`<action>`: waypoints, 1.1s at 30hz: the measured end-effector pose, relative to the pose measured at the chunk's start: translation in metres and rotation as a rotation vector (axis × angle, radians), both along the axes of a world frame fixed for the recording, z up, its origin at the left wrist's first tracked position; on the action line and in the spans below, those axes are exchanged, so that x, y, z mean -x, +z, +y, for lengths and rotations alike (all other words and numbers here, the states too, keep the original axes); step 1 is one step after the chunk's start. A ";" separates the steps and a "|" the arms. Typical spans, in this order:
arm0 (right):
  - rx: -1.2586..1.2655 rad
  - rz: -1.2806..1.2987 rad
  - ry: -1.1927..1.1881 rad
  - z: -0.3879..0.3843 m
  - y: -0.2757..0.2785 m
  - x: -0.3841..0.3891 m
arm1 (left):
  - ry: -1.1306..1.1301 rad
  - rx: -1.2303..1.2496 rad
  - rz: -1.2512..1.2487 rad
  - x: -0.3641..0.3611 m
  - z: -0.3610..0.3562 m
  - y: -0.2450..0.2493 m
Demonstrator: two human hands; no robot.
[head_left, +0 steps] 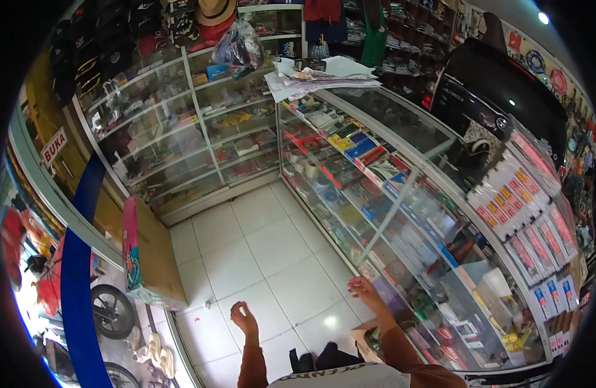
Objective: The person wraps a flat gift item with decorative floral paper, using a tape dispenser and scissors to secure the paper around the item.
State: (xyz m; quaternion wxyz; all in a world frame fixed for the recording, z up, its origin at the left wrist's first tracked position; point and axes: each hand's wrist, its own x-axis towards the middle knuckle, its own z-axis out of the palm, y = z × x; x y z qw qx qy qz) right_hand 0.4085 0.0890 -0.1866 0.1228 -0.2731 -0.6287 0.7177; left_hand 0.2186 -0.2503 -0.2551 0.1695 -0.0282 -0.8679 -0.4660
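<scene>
My left hand [244, 317] hangs in front of me over the white tiled floor [240, 258], its fingers loosely bent and apart, holding nothing. My right hand [366, 292] is raised beside the glass display counter [382, 236]. Its fingers are slightly curled and apart, with nothing visible in them. Stocked shelves with small packaged goods show through the counter's glass. Low by my right arm stands an open cardboard box [368, 341], partly hidden by the sleeve.
Glass shelves [204, 123] line the back wall. A tall carton [152, 255] stands left, near the doorway with a BUKA sign [53, 147]. Papers [324, 76] lie on the counter's far end; hanging packets [514, 194] cover its right side. Outside are shoes [159, 355] and a motorcycle wheel [112, 312].
</scene>
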 end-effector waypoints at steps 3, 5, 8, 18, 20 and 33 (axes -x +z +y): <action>-0.212 0.115 0.131 0.050 0.045 0.053 | 0.174 -0.153 -0.070 0.058 0.002 -0.015; -0.473 0.173 0.163 0.087 0.079 0.091 | 0.232 -0.272 -0.104 0.081 0.016 -0.009; -0.496 0.210 0.166 0.143 0.145 0.152 | 0.214 -0.209 -0.059 0.124 0.046 -0.016; -0.847 0.566 0.034 0.303 0.403 0.390 | -0.169 -0.630 0.165 0.339 0.243 0.158; -0.928 0.695 0.098 0.328 0.437 0.445 | -0.232 -0.544 0.369 0.392 0.269 0.182; -1.724 -0.016 0.377 0.447 0.374 0.593 | -0.609 -0.289 0.886 0.606 0.437 0.335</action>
